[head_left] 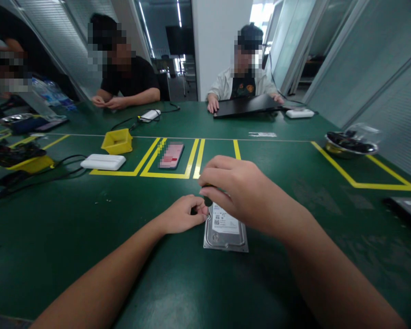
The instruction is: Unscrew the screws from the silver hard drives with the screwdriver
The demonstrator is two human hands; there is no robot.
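Observation:
A silver hard drive [222,235] with a white label lies flat on the green table in front of me. Over its far end, my right hand [231,183] is closed around a screwdriver [208,201] held upright, its dark handle partly showing below the fingers. The screwdriver's tip and the spot it meets are too small to make out. My left hand [185,214] is curled at the drive's left edge, thumb and fingers closed against it beside the screwdriver. My right hand hides the drive's far part.
Beyond the drive lie a pink phone [171,155], a yellow bin [117,141] and a white power strip [103,161] with black cables. A metal bowl [349,148] of dark parts stands far right; another drive [409,210] sits nearer. People sit across the table, one holding a black panel [248,106].

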